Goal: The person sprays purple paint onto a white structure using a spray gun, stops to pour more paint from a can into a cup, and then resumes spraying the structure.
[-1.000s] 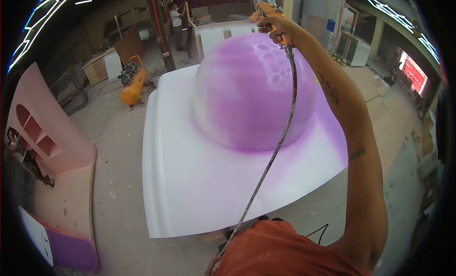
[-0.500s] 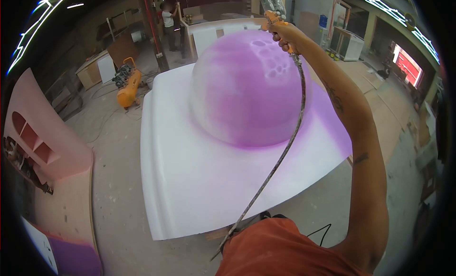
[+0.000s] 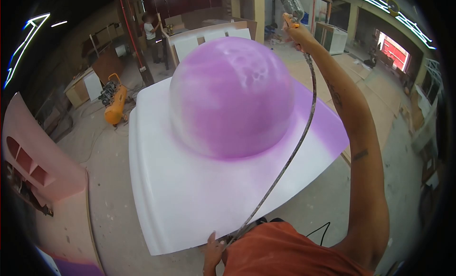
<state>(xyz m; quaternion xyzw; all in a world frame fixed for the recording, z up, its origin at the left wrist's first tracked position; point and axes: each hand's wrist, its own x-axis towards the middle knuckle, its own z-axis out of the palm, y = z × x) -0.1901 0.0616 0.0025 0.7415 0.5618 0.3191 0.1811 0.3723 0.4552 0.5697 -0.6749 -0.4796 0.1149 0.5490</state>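
My right hand [image 3: 300,36] is raised at the top, wrapped round the handle of a spray gun [image 3: 292,9] with a clear, paint-stained cup. A stained hose [image 3: 304,138] runs from the gun down past my orange shirt. Below and left of the gun is a large dome [image 3: 228,109], mostly coated purple, with pale blotchy patches near its top. It rises from a white base panel [image 3: 190,209] with purple on its right corner. My left hand [image 3: 214,251] is at the panel's near edge beside the hose, one finger stretched up against the edge; its other fingers show only partly.
An orange air compressor [image 3: 115,102] stands on the floor at left. Nearer is a pink curved unit [image 3: 45,157] with shelf openings. Another person [image 3: 151,31] stands at the back beside white panels. Boards [image 3: 375,102] lie on the floor at right.
The spray gun in my right hand has moved right, away from above the dome. My left hand has come into view at the panel's near edge. The blotches on the dome look less distinct.
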